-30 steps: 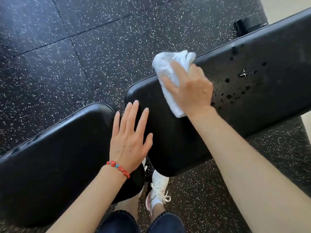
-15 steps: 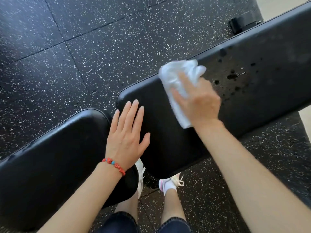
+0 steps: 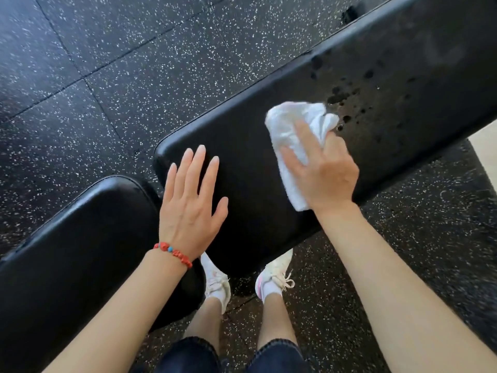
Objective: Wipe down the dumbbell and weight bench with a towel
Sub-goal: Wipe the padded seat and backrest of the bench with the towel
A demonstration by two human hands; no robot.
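Right hand (image 3: pixel 326 176): a bunched white towel (image 3: pixel 293 146) is pressed onto the long bench pad (image 3: pixel 269 211), fingers spread over it, thumb against its far side.
Left hand (image 3: pixel 191 200): laid flat, fingers straight, on the pad's near end; a red bead bracelet (image 3: pixel 173 251) is worn at the wrist.
Towel position: mid-pad, just beside dark wet droplets (image 3: pixel 349 103).
Seat pad (image 3: pixel 80 251): set apart by a gap.
Floor (image 3: pixel 134 63): speckled black rubber tiles.

There is one view only, from a camera on the person's head. It looks steeply down and a little forward, close over the weight bench (image 3: pixel 255 184), with the floor (image 3: pixel 134 76) beyond the fingertips and the person's shoes (image 3: pixel 271 275) below the wrists.
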